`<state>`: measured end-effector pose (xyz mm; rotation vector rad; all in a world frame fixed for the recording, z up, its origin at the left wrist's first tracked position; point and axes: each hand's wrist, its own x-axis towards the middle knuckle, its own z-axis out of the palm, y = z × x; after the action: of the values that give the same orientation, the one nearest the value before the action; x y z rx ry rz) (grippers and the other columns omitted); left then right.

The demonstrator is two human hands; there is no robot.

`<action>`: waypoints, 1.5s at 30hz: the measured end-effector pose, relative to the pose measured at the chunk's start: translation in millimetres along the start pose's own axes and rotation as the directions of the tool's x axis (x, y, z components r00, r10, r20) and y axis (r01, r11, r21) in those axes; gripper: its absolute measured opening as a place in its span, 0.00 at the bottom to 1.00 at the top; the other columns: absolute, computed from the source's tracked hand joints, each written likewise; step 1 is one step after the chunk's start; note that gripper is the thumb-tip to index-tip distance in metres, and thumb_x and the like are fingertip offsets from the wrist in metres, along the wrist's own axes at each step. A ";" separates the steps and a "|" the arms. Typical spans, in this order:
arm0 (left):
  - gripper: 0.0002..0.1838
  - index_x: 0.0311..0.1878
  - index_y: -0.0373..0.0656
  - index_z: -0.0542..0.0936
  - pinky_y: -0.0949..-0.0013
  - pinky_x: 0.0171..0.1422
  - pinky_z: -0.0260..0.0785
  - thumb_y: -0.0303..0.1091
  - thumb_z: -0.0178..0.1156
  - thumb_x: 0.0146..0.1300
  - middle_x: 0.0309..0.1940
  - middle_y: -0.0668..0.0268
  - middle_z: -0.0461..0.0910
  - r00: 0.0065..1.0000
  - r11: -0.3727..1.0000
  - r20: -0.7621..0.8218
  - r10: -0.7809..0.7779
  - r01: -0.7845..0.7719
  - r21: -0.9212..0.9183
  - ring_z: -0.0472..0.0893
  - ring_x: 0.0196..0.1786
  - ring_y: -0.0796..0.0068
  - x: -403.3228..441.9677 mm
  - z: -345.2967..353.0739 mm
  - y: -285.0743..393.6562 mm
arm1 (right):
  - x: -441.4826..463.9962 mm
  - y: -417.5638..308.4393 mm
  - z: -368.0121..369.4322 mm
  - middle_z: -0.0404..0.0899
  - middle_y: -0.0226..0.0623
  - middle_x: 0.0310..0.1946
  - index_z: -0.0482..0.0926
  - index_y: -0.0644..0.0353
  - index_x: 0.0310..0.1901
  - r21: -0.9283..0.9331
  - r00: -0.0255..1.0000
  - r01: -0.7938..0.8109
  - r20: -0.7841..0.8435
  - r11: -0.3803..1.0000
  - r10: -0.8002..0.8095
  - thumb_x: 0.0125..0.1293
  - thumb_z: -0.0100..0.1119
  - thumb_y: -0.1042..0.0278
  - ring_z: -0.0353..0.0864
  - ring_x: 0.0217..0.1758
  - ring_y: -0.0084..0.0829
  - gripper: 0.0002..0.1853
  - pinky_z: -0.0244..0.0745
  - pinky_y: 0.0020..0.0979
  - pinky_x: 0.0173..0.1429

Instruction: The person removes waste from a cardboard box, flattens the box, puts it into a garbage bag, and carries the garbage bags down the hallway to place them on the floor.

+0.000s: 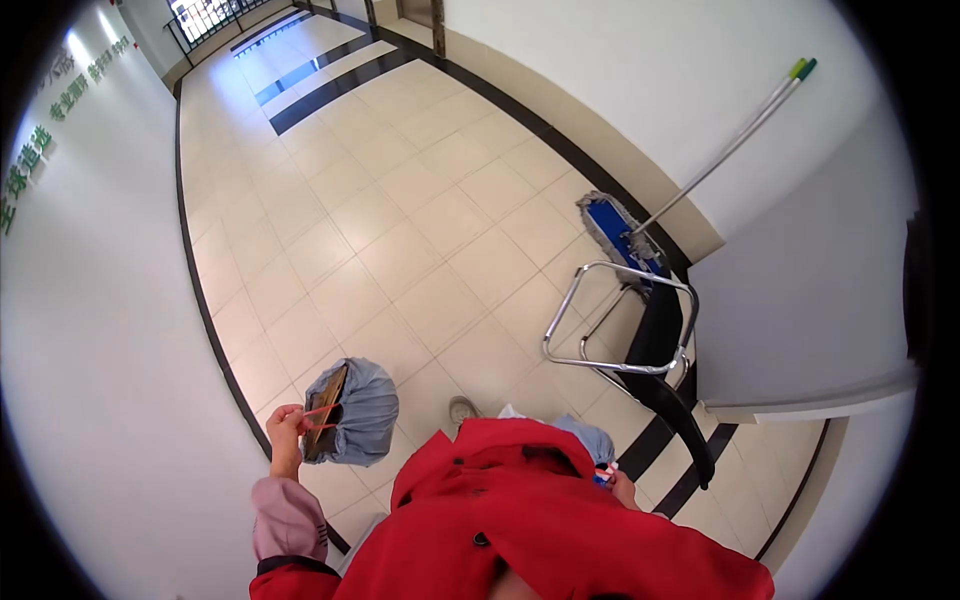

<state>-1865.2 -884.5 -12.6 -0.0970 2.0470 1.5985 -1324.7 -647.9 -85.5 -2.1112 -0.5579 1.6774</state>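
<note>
At the lower left, my left hand [286, 430] is closed on the red drawstring [322, 410] of a grey-blue bag [367, 412]. Brown, flat material shows through the bag's gathered opening, and the bag hangs over the tiled floor. My right hand [621, 488] is low beside the red coat [520, 490], partly hidden by it. Its fingers are closed round the red and white ties of a second grey-blue bag [588, 438], which is mostly behind the coat.
A metal-framed chair [655, 335] with black parts stands on the right. Behind it a blue flat mop [612, 228] leans its handle on the white wall [640, 60]. A wall with green lettering [90, 200] runs along the left. One shoe [462, 409] shows ahead of the coat.
</note>
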 end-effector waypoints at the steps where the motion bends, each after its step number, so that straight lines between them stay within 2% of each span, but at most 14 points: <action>1: 0.05 0.32 0.36 0.74 0.79 0.24 0.62 0.25 0.52 0.52 0.17 0.66 0.74 1.000 1.000 -0.003 0.009 -0.009 -0.005 0.73 0.19 0.79 13.9 3.1 16.1 | 3.8 -12.8 20.6 0.59 0.28 0.11 0.64 0.54 0.21 -0.009 1.000 0.001 0.002 1.000 -0.001 0.58 0.44 0.61 0.58 0.12 0.21 0.11 0.53 0.23 0.15; 8: 0.06 0.32 0.35 0.74 0.79 0.23 0.63 0.25 0.51 0.51 0.18 0.64 0.75 0.997 0.998 0.054 0.063 -0.065 0.023 0.73 0.19 0.78 168.7 42.9 131.9 | 18.8 -141.5 175.0 0.57 0.27 0.10 0.62 0.53 0.20 -0.003 0.997 0.075 -0.011 0.997 -0.075 0.57 0.44 0.60 0.58 0.11 0.21 0.12 0.52 0.23 0.14; 17: 0.07 0.31 0.34 0.74 0.79 0.23 0.60 0.25 0.54 0.48 0.19 0.64 0.75 0.994 0.999 0.111 -0.012 0.007 0.048 0.74 0.21 0.78 381.8 163.4 309.4 | 18.9 -359.9 362.4 0.54 0.24 0.09 0.60 0.51 0.18 0.110 0.975 0.220 -0.065 0.969 -0.214 0.57 0.46 0.59 0.55 0.10 0.18 0.13 0.48 0.22 0.12; 21: 0.07 0.30 0.34 0.74 0.79 0.22 0.59 0.26 0.53 0.47 0.18 0.63 0.75 0.989 0.992 0.148 -0.009 -0.010 0.124 0.73 0.21 0.79 478.7 218.2 394.7 | 40.9 -440.5 466.6 0.66 0.28 0.17 0.65 0.57 0.23 0.056 0.982 0.172 0.066 0.984 -0.175 0.60 0.41 0.60 0.69 0.18 0.22 0.12 0.61 0.23 0.19; 22: 0.07 0.30 0.34 0.74 0.79 0.22 0.59 0.26 0.53 0.47 0.18 0.63 0.75 0.989 0.989 0.145 -0.020 -0.002 0.150 0.73 0.20 0.80 504.0 225.7 408.1 | 22.4 -470.0 513.8 0.54 0.22 0.10 0.60 0.50 0.17 0.127 0.995 0.098 0.015 0.987 -0.101 0.55 0.46 0.63 0.52 0.10 0.15 0.12 0.44 0.18 0.12; 24: 0.07 0.30 0.34 0.74 0.80 0.22 0.59 0.26 0.53 0.47 0.17 0.63 0.75 0.991 0.983 0.135 -0.018 -0.007 0.182 0.72 0.20 0.80 564.7 243.2 433.3 | 47.9 -502.3 575.8 0.55 0.22 0.10 0.60 0.51 0.17 0.125 0.983 0.141 0.102 0.982 -0.154 0.55 0.46 0.63 0.52 0.10 0.15 0.12 0.44 0.18 0.12; 28: 0.08 0.29 0.33 0.75 0.78 0.27 0.61 0.26 0.53 0.45 0.19 0.64 0.74 0.995 0.971 0.099 0.022 -0.044 0.234 0.72 0.21 0.77 658.8 284.5 480.9 | 121.5 -588.1 692.3 0.57 0.22 0.11 0.62 0.52 0.19 0.307 0.987 0.103 0.083 0.946 -0.135 0.55 0.49 0.62 0.55 0.10 0.15 0.12 0.47 0.17 0.11; 31: 0.07 0.31 0.39 0.75 0.79 0.25 0.58 0.29 0.53 0.47 0.19 0.68 0.74 0.996 0.956 0.069 -0.062 0.039 0.291 0.70 0.23 0.81 702.1 322.7 558.2 | 151.2 -652.7 768.4 0.58 0.23 0.12 0.62 0.53 0.19 0.248 0.985 0.075 0.134 0.966 -0.111 0.54 0.50 0.62 0.55 0.11 0.15 0.11 0.47 0.18 0.12; 32: 0.07 0.31 0.41 0.75 0.80 0.25 0.57 0.30 0.53 0.47 0.19 0.68 0.73 0.995 0.950 0.063 -0.081 0.058 0.305 0.70 0.23 0.82 721.4 337.9 581.8 | 157.1 -676.0 789.8 0.68 0.30 0.12 0.60 0.50 0.17 0.183 0.978 0.082 0.177 0.980 -0.115 0.55 0.45 0.62 0.59 0.09 0.18 0.12 0.50 0.19 0.11; 36: 0.07 0.32 0.40 0.74 0.73 0.27 0.67 0.30 0.53 0.48 0.20 0.69 0.72 0.985 0.968 0.157 -0.071 0.029 0.250 0.72 0.28 0.80 812.5 388.2 634.0 | 181.6 -765.9 879.9 0.59 0.24 0.08 0.59 0.49 0.16 0.257 0.973 0.103 0.177 0.961 -0.152 0.55 0.46 0.63 0.53 0.07 0.15 0.12 0.46 0.18 0.10; 37: 0.07 0.32 0.37 0.74 0.80 0.24 0.64 0.31 0.54 0.51 0.20 0.67 0.73 0.984 0.970 0.167 -0.054 0.012 0.241 0.72 0.22 0.80 838.6 403.5 645.6 | 190.9 -790.5 903.2 0.58 0.23 0.08 0.59 0.49 0.16 0.251 0.972 0.108 0.178 0.962 -0.156 0.55 0.46 0.63 0.53 0.07 0.15 0.13 0.46 0.17 0.10; 40: 0.07 0.32 0.35 0.74 0.79 0.23 0.64 0.30 0.53 0.53 0.19 0.67 0.73 0.959 0.977 0.281 -0.034 -0.027 0.211 0.71 0.20 0.81 929.7 450.0 679.9 | 210.9 -861.6 980.6 0.57 0.22 0.08 0.59 0.49 0.16 0.243 0.973 0.137 0.147 0.960 -0.176 0.55 0.47 0.62 0.52 0.07 0.14 0.13 0.46 0.17 0.10; 41: 0.08 0.31 0.33 0.73 0.80 0.23 0.63 0.29 0.53 0.53 0.17 0.67 0.72 0.953 0.972 0.299 -0.034 -0.037 0.231 0.71 0.19 0.81 960.9 463.2 688.5 | 218.9 -877.9 1004.4 0.55 0.21 0.08 0.59 0.50 0.16 0.280 0.958 0.145 0.200 0.949 -0.205 0.56 0.48 0.62 0.51 0.07 0.13 0.14 0.44 0.16 0.10; 45: 0.08 0.30 0.33 0.74 0.81 0.23 0.61 0.29 0.53 0.52 0.18 0.67 0.72 0.928 0.914 0.370 -0.050 -0.107 0.390 0.70 0.20 0.83 1053.7 524.5 730.9 | 239.2 -945.7 1096.6 0.53 0.20 0.09 0.59 0.50 0.16 0.277 0.970 0.111 0.180 0.954 -0.165 0.57 0.48 0.64 0.47 0.09 0.12 0.14 0.41 0.16 0.10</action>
<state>-2845.9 90.2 76.3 0.3656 2.0248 1.0702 -2410.6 336.9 -14.7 -1.6883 -0.4958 1.7861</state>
